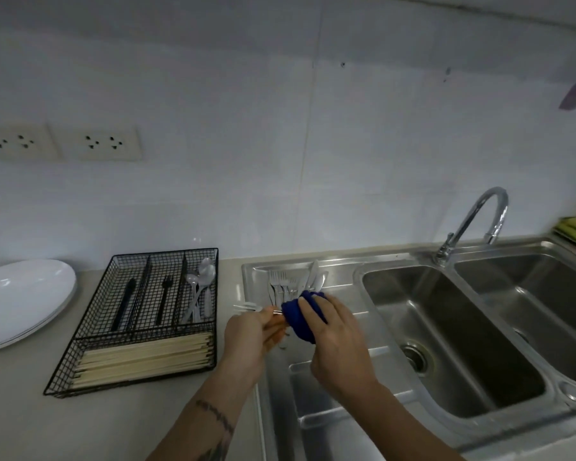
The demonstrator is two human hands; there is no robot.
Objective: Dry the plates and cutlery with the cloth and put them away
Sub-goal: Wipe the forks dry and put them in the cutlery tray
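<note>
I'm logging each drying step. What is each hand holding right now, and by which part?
Left hand pinches a fork by its handle; right hand has the blue cloth in its grip, wrapped around that handle.

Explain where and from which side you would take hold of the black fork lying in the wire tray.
Take the black fork by its near handle end, from above and the front. It lies lengthwise in the wire tray's narrow middle compartment, tines toward the wall, so dividers likely block a sideways grip.

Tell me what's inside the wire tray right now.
The wire tray holds a black knife, a black fork, spoons and chopsticks. Lower chopstick layers are hidden.
</note>
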